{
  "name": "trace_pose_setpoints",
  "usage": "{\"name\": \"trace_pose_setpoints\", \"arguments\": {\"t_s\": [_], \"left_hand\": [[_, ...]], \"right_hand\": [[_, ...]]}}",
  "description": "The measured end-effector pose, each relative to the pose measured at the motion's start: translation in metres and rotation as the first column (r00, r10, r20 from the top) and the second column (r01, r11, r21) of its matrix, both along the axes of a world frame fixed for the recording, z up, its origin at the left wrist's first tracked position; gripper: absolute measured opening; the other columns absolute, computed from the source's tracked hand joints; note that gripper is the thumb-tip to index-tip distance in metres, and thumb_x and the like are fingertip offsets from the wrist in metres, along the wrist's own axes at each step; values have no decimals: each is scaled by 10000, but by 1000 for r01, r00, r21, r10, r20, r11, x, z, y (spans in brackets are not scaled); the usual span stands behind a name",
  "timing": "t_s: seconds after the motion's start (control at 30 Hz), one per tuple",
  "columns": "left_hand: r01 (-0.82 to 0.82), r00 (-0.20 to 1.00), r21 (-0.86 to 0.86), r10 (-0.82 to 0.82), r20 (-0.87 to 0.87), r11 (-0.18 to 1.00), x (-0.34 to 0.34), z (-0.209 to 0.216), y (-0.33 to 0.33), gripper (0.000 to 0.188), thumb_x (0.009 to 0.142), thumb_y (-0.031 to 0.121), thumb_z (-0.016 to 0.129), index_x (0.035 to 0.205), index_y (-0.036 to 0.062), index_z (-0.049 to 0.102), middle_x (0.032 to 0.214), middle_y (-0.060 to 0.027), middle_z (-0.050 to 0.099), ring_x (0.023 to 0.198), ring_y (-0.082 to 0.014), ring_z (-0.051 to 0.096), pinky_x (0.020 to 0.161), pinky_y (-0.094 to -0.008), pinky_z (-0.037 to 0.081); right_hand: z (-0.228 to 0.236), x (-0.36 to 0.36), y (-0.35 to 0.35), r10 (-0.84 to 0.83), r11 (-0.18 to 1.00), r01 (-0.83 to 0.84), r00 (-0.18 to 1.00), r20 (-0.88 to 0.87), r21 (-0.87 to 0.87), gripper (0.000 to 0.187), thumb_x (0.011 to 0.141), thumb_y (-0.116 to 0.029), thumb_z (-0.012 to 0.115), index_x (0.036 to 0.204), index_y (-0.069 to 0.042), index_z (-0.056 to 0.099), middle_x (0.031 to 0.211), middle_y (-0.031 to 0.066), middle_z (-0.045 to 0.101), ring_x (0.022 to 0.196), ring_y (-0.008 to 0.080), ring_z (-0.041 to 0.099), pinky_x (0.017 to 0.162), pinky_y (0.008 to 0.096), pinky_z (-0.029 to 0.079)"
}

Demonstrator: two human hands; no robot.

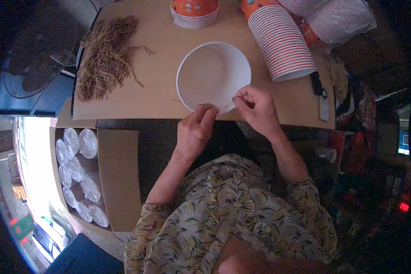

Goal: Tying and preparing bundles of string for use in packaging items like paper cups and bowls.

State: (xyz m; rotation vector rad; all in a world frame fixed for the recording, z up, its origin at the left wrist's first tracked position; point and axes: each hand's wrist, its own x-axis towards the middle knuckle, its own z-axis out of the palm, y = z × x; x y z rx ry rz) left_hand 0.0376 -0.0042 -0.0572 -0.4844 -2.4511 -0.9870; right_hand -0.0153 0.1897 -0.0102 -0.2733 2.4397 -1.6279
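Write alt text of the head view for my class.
A left hand and right hand are at the near rim of a white paper tub at the edge of a brown table, the right pinching a thin item too small to identify. Brown twine lies at left, nested tubs at right.

Directly in front of me is a brown tabletop (155,98). At its near right corner, to my right, lies a flat tool (324,108) with a black end. To my left, below tabletop level, stands an open cardboard box (118,182), one flap folded outward; it contains several round packs (88,144) in clear plastic. Beyond it, at my far left, is a caged fan (25,82). A bright opening (34,155) is located farther left, with a white vehicle (50,235) visible low in it. At my far right, a red light (403,207) glows within a dark area; surrounding details are indistinct.
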Motion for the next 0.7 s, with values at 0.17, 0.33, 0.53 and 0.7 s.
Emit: {"name": "trace_pose_setpoints", "arguments": {"t_s": [0.17,0.33,0.53,0.7], "left_hand": [[-4,1000,0,4,19,1000,0,2,-1,225,786,6,635,997,86,640,999,-49,645,723,-245,674,606,-346,558],[8,1000,-2,-8,-7,1000,-2,4,0,221,783,6,629,988,86,640,994,-39,644,720,-240,673,607,-348,557],[0,1000,-23,0,5,1000,-3,2,-2,241,782,6,619,1006,94,636,992,-42,641,727,-247,675,612,-352,558],[-7,1000,-50,8,19,999,-6,11,-3,276,784,5,613,1039,110,637,987,-44,634,725,-252,676,602,-360,559]], "right_hand": [[3,-1,-1,25,998,-21,998,-57,63,92,906,-38,624,866,30,575,734,30,635,705,62,597,628,247,489],[-1,-3,0,48,992,-34,993,-106,125,76,905,-8,626,870,34,574,726,4,622,699,27,567,604,216,467],[0,-6,-7,62,971,-14,979,-194,238,111,839,-116,680,872,-17,644,749,144,682,662,256,692,599,361,520],[9,-6,-11,71,958,-15,980,-186,288,106,876,-74,676,917,22,659,724,100,669,683,83,632,631,275,510]]}}
